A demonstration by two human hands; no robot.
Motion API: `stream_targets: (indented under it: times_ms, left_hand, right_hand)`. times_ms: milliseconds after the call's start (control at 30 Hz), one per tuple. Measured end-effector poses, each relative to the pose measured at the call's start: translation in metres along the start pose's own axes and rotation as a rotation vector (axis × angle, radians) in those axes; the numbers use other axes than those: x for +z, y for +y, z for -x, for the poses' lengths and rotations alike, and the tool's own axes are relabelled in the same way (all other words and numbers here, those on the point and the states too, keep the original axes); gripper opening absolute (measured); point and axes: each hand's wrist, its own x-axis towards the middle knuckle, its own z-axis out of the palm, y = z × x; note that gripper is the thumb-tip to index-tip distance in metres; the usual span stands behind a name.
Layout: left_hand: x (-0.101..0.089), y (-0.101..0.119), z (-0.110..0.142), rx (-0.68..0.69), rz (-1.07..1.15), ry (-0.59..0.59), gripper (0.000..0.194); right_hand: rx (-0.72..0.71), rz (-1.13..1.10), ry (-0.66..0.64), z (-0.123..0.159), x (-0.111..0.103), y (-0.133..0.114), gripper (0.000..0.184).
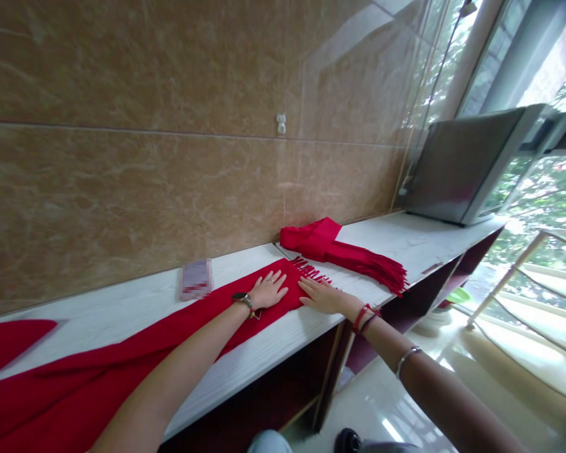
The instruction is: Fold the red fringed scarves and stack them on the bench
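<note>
A long red scarf [146, 340] lies spread along the white countertop, its fringed end near the middle of the view. My left hand [268, 290] rests flat on the scarf, fingers spread. Beside it, my right hand [323, 297] lies flat over the scarf's edge close to the fringe, with its fingers stretched out. Another red scarf [339, 248] sits folded just beyond my hands against the wall, its fringe pointing right. At the far left there is a further piece of red cloth [14, 340].
A blurred flat rectangular item [195, 280] lies on the white countertop [136, 286] by the tiled wall. A grey metal box-like appliance [466, 163] stands at the far right end. Open shelves [259, 396] run below the counter. A metal rack [509, 270] stands at right.
</note>
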Motion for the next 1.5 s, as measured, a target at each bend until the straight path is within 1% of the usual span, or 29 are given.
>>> stream_targets:
  times_ms: [67,133,167,233,300,400,500,633,733,800,867,1000,1067,1133,1200,1300,1400,1500]
  left_hand:
    - [-0.003,-0.002,-0.004,-0.029,-0.006,0.049,0.059]
    - [-0.004,-0.004,-0.007,-0.068,-0.015,0.1,0.062]
    - [-0.003,-0.006,-0.009,-0.082,-0.014,0.105,0.063]
    - [0.0,-0.009,-0.011,-0.095,-0.001,0.084,0.065]
    - [0.004,-0.01,-0.012,-0.098,0.005,0.088,0.067]
    - [0.009,-0.011,-0.01,-0.093,-0.001,0.14,0.068]
    - [0.011,-0.01,-0.009,-0.083,-0.008,0.15,0.069]
    - [0.01,-0.008,-0.007,-0.091,0.001,0.151,0.071]
    - [0.008,-0.01,0.005,-0.09,0.016,0.125,0.073]
    - [0.006,-0.014,0.022,-0.084,0.012,0.083,0.074]
    - [0.004,-0.02,0.046,-0.077,0.005,0.029,0.073]
    - [-0.006,-0.036,0.113,-0.065,0.02,-0.082,0.066]
    - [-0.013,-0.048,0.151,-0.086,0.022,-0.099,0.061]
    - [-0.02,-0.063,0.189,-0.12,0.013,-0.07,0.056]
    - [-0.025,-0.079,0.225,-0.159,-0.001,0.015,0.053]
    - [-0.026,-0.099,0.271,-0.269,-0.065,0.128,0.052]
    - [-0.014,-0.112,0.3,-0.341,-0.159,0.199,0.053]
    - [0.006,-0.12,0.311,-0.372,-0.212,0.286,0.052]
  right_hand:
    - [0.02,0.01,-0.003,-0.014,-0.011,0.002,0.041]
    - [0.045,0.029,0.049,-0.033,-0.021,0.003,0.038]
    - [0.058,0.04,0.074,-0.043,-0.024,0.003,0.038]
    - [0.079,0.057,0.103,-0.06,-0.024,0.001,0.04]
    - [0.079,0.064,0.1,-0.07,-0.015,-0.002,0.041]
    - [0.07,0.057,0.082,-0.07,0.004,-0.005,0.041]
    - [0.066,0.048,0.064,-0.065,0.019,-0.002,0.042]
    - [0.086,0.047,0.06,-0.065,0.025,0.003,0.044]
    - [0.126,0.048,0.065,-0.065,0.024,0.002,0.044]
    - [0.133,0.05,0.06,-0.064,0.022,-0.001,0.045]
    - [0.143,0.048,0.05,-0.063,0.02,-0.004,0.045]
    - [0.191,0.022,0.011,-0.065,0.014,-0.006,0.045]
    - [0.212,0.011,-0.001,-0.067,0.009,-0.008,0.044]
    - [0.222,0.006,0.009,-0.069,0.003,-0.013,0.043]
    - [0.215,-0.002,0.042,-0.072,-0.004,-0.025,0.044]
    - [0.128,-0.041,0.089,-0.077,-0.015,-0.058,0.046]
    - [-0.036,-0.094,0.088,-0.08,-0.018,-0.1,0.048]
    - [-0.18,-0.182,0.069,-0.081,-0.011,-0.135,0.05]
